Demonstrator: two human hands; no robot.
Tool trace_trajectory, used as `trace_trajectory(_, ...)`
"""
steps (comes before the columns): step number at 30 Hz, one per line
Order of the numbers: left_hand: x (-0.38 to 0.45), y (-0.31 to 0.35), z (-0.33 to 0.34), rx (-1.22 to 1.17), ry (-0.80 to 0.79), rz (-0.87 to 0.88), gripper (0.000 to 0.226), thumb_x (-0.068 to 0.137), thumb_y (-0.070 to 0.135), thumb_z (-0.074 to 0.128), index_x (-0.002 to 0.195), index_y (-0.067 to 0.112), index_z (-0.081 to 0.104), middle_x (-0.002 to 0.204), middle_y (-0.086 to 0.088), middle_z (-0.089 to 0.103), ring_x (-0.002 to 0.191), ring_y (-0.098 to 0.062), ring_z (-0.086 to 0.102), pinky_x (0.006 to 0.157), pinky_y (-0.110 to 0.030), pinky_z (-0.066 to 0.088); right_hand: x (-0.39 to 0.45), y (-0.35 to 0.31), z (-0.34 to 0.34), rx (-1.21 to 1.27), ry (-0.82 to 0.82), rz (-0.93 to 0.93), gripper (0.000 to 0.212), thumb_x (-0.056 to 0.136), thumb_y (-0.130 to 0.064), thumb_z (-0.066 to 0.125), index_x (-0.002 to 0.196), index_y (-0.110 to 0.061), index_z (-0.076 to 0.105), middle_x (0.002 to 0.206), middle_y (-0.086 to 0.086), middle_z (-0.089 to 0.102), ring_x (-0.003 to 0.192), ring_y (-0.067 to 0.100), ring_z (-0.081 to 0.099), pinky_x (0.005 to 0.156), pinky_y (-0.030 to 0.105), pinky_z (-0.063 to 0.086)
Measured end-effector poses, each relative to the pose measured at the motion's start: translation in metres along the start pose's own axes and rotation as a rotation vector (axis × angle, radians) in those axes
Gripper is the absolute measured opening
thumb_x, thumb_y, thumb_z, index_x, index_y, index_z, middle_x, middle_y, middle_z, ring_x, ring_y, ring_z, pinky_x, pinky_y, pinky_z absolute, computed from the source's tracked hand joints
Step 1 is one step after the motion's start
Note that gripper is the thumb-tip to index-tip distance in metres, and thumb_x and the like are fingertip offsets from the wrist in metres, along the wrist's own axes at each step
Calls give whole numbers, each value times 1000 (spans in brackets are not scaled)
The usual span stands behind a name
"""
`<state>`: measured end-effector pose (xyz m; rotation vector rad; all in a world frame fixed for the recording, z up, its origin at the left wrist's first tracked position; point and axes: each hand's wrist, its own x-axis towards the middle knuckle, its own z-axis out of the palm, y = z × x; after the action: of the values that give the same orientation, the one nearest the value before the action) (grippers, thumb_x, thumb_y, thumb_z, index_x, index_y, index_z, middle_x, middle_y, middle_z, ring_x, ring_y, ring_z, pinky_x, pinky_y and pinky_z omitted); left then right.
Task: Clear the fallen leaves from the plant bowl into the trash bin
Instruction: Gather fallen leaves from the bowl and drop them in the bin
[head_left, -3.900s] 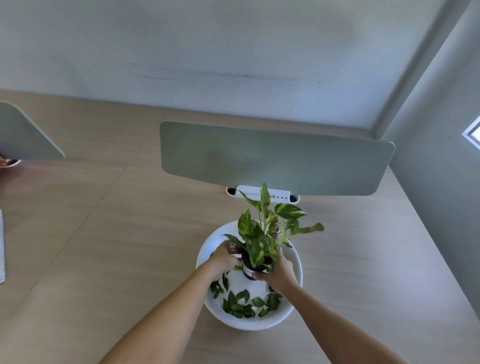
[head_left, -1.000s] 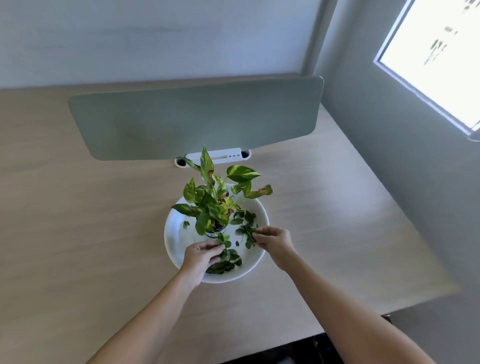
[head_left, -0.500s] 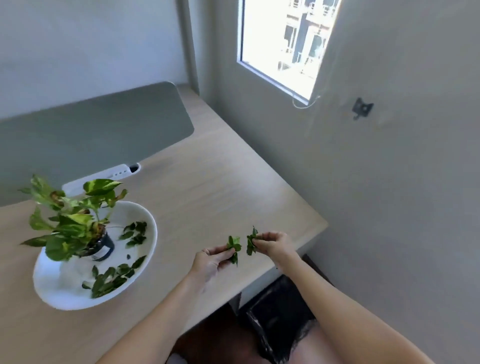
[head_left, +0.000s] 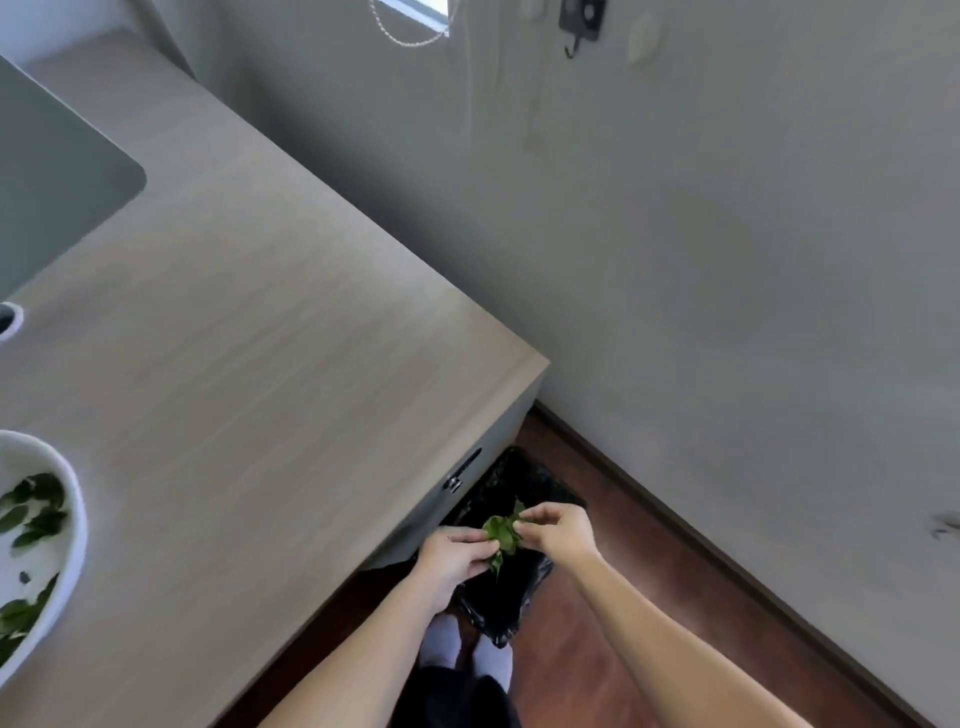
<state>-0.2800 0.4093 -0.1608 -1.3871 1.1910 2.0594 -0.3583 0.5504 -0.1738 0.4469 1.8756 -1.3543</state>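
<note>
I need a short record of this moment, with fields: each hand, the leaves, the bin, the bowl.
left hand: grip shut on leaves
right hand: grip shut on the same clump
leaves: green clump, held between both hands above the bin
trash bin: black liner, on the floor beside the desk
bowl: white, on the desk at far left, loose leaves inside

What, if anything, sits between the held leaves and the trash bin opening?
Nothing visible does. Both the left hand and right hand pinch the leaves directly above the black-lined trash bin, clear of the desk edge.
</note>
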Motion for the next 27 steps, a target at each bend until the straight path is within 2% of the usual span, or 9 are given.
trace_trajectory(3, 47, -18, -3, 84, 87, -55, 32, 75, -9, 71, 107, -10, 64, 100, -22, 70, 80, -20, 68, 58, -19, 56, 35, 32, 6, -17, 59, 96, 12, 72, 2, 78, 69, -7, 70, 73, 10, 72, 61, 18, 71, 64, 26, 61)
trace_trajectory(6, 88, -31, -5, 146, 151, -78, 34, 79, -10, 67, 112, -10, 62, 102, -21, 65, 89, -25, 64, 77, -28, 55, 70, 61, 14, -29, 102, 185, 9, 75, -1, 77, 72, -8, 71, 77, 9, 71, 63, 17, 70, 63, 24, 61)
trace_trajectory(8, 107, -36, -6, 167, 167, -98, 34, 81, -9, 65, 115, -9, 61, 104, -21, 63, 95, -27, 62, 86, -32, 51, 88, 76, 19, -41, 95, 231, 7, 79, -4, 74, 83, -9, 72, 84, 8, 71, 67, 15, 70, 64, 23, 61)
trace_trajectory(12, 133, -42, -9, 246, 176, -123, 37, 84, -3, 63, 120, -2, 61, 118, -21, 64, 100, -25, 62, 85, -30, 52, 108, 91, 27, -7, 102, 312, 20, 84, -4, 64, 95, -19, 70, 90, 4, 69, 74, 15, 68, 76, 33, 62)
trace_trajectory(15, 130, -39, -9, 274, 184, -128, 40, 85, -3, 61, 124, -1, 58, 124, -20, 62, 113, -27, 61, 86, -29, 51, 106, 88, 26, -14, 122, 308, 26, 85, -3, 60, 100, -22, 70, 95, 2, 68, 80, 14, 68, 77, 29, 61)
trace_trajectory(17, 123, -34, -6, 291, 183, -117, 39, 85, -1, 61, 124, 0, 59, 124, -19, 63, 112, -26, 61, 88, -30, 52, 102, 83, 24, 4, 132, 300, 27, 84, -5, 59, 102, -21, 71, 99, 4, 69, 87, 17, 69, 75, 27, 61)
trace_trajectory(23, 70, 0, 15, 309, 165, -62, 34, 87, 1, 59, 121, 3, 61, 115, -18, 66, 95, -20, 61, 89, -29, 49, 61, 32, 5, 45, 133, 201, 25, 80, 0, 62, 93, -18, 72, 88, 8, 72, 77, 20, 70, 82, 38, 61)
trace_trajectory(25, 41, 15, 22, 293, 122, -26, 33, 88, 3, 58, 121, 3, 59, 104, -17, 66, 94, -20, 60, 89, -30, 48, 39, 7, -3, 60, 119, 143, 21, 80, 1, 64, 90, -16, 72, 85, 8, 73, 77, 21, 71, 82, 37, 61)
trace_trajectory(27, 13, 32, 30, 317, 95, 48, 30, 89, 5, 59, 118, 6, 60, 99, -14, 65, 92, -21, 61, 79, -28, 49, 20, -20, -10, 58, 99, 82, 17, 81, 1, 65, 90, -12, 71, 82, 9, 72, 76, 20, 69, 78, 33, 60)
